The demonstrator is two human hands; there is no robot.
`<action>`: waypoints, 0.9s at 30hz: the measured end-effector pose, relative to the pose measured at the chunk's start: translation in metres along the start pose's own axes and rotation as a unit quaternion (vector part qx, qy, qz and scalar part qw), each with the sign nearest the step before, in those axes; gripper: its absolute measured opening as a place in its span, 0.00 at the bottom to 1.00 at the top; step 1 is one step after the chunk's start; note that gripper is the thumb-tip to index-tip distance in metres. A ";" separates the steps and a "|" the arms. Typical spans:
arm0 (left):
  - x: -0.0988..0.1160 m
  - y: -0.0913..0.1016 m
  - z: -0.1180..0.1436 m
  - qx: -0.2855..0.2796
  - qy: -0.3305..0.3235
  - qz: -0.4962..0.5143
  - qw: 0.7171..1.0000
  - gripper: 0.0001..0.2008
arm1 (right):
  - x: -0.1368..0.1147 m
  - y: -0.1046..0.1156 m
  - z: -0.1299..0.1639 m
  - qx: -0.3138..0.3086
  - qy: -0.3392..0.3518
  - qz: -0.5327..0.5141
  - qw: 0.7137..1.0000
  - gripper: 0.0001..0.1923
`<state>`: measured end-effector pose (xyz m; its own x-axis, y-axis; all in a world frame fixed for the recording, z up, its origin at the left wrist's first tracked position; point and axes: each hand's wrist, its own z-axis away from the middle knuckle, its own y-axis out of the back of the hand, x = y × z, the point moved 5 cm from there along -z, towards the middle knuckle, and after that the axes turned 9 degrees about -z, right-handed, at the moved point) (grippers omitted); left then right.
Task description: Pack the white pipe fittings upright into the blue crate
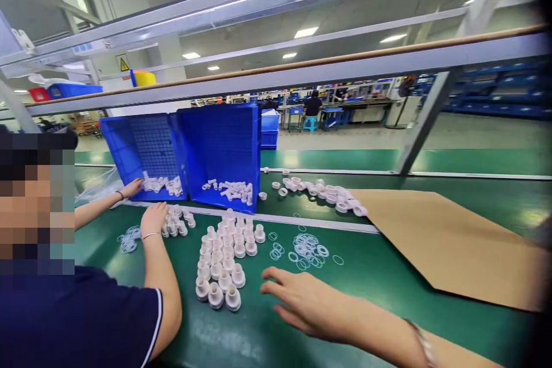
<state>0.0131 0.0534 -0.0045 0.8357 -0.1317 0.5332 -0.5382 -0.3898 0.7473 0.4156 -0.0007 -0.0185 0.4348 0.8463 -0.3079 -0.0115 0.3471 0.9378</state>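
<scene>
green bench (245,342) below a metal frame (276,77), in a lg factory room w/ ceiling lights (306,32) & other workstations in bg. at back, two blue bins (219,144) tipped on their sides w/ white pcs inside; to the right, brown cardboard (431,236). right hand (306,302) over bench, palm down, fingers spread & slightly bent, pointing left, near white flanged parts (225,280) & pale rings (307,246). left hand out of view, can't tell its state. co-worker (95,316) at left.
</scene>
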 end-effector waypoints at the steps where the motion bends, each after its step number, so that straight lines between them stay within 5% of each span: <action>1: -0.015 0.008 0.002 0.035 -0.002 -0.017 0.999 0.19 | -0.007 -0.003 -0.021 0.007 0.024 -0.013 1.000 0.20; 5: -0.049 0.021 0.016 0.129 -0.001 0.016 0.992 0.14 | -0.013 -0.013 -0.068 0.000 0.043 -0.050 0.998 0.22; 9: -0.045 0.026 0.012 0.171 0.008 0.089 0.981 0.35 | -0.009 -0.024 -0.085 -0.035 0.020 -0.085 0.996 0.19; 13: 0.024 -0.003 0.051 0.197 0.003 0.070 0.978 0.32 | -0.006 -0.041 -0.099 -0.039 0.025 -0.059 0.997 0.15; 18: 0.133 -0.089 0.181 0.177 -0.039 -0.041 0.983 0.12 | 0.001 -0.048 -0.100 -0.026 0.019 0.017 0.999 0.11; 22: 0.137 -0.120 0.210 0.133 0.032 -0.204 0.969 0.17 | 0.016 -0.018 -0.051 -0.015 -0.014 0.034 0.999 0.11; 27: 0.134 -0.114 0.181 0.122 0.038 -0.197 0.972 0.19 | 0.055 0.050 0.089 0.122 -0.110 0.065 0.984 0.11</action>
<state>0.2062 -0.0850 -0.0897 0.9561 0.1353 0.2598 -0.1290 -0.6018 0.7882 0.5187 0.0272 0.0252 0.6291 0.7595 -0.1656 0.1252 0.1112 0.9859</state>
